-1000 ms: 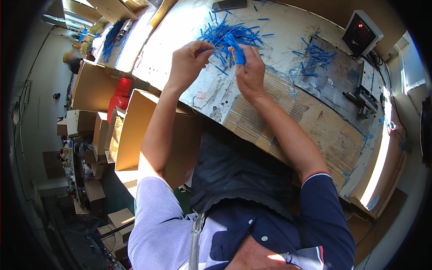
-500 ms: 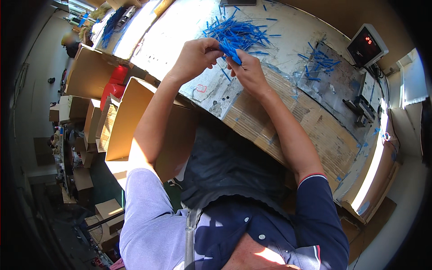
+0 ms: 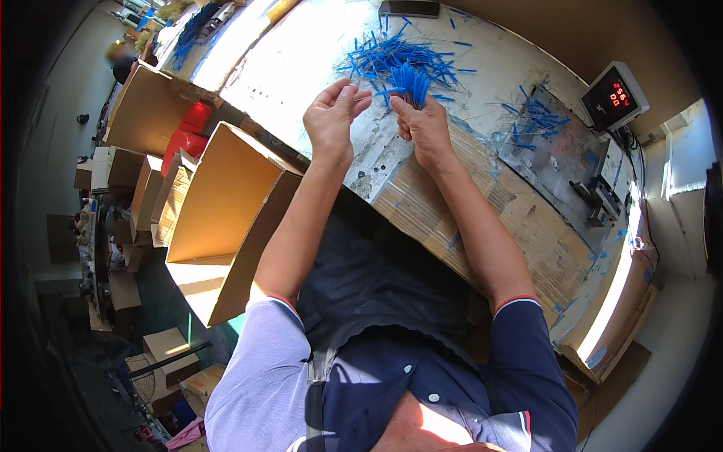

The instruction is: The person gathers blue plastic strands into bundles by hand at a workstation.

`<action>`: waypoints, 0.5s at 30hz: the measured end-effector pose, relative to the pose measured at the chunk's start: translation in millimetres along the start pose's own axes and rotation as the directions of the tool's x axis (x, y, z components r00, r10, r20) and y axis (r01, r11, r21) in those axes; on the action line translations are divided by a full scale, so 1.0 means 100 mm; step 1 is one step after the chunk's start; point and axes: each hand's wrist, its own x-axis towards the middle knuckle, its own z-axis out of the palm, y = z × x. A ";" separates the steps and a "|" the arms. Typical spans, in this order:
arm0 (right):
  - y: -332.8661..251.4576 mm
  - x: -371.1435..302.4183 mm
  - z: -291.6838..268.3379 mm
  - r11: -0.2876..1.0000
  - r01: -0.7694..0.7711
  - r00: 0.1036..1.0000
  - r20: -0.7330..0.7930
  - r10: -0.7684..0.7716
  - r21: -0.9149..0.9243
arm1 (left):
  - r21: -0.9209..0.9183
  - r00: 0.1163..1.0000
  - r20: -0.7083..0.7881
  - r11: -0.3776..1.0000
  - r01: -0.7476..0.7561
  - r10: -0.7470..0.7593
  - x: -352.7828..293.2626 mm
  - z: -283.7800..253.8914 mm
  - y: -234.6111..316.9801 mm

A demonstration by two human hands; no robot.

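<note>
A workshop, sunlit from one side, holds a long pale bench (image 3: 301,68) whose near part is covered with a sheet of brown corrugated cardboard (image 3: 497,203); open brown cardboard boxes (image 3: 218,196) stand on the floor to the person's left, with more cartons stacked beyond them. On the bench top lies a loose scatter of thin blue plastic sticks (image 3: 392,56), and a second, smaller scatter sits on a grey metal plate (image 3: 550,143) to the right, next to a small scale with a red digital display (image 3: 614,94). The right hand (image 3: 422,124) is closed around a tight bundle of blue sticks (image 3: 410,81), gripped low so the upper ends fan upward. The left hand (image 3: 331,113) is raised just beside it, fingers loosely curled and thumb and fingertips near each other; whether it pinches a stick I cannot tell. The sticks look light, slender and somewhat springy, probably smooth enough to slide out of a slack grasp, so a firm hold around the middle or lower part of the bundle seems safest.
</note>
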 end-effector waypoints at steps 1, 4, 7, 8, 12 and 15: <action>0.04 -0.01 0.00 0.999 0.049 0.999 0.000 -0.049 -0.016 | -0.054 0.998 -0.007 0.997 0.059 -0.060 -0.13 0.09 -0.13; 0.08 -0.02 -0.03 0.994 0.102 0.995 -0.010 -0.103 -0.041 | -0.157 0.992 -0.076 0.984 0.088 -0.101 -0.36 0.33 -0.48; 0.08 -0.01 -0.06 0.996 0.087 0.996 0.003 -0.087 -0.007 | -0.247 0.982 -0.163 0.968 0.049 -0.091 -0.33 0.36 -0.59; 0.07 0.00 -0.07 0.997 0.066 0.997 0.034 -0.067 0.030 | -0.297 0.978 -0.187 0.954 0.037 -0.096 -0.30 0.36 -0.61; 0.10 0.00 -0.09 0.997 0.060 0.996 0.074 -0.057 -0.043 | -0.265 0.980 -0.176 0.963 0.044 -0.093 -0.22 0.37 -0.60; 0.12 0.04 -0.10 0.996 0.084 0.995 0.063 -0.081 -0.041 | -0.168 0.983 -0.160 0.984 0.061 -0.088 -0.21 0.35 -0.61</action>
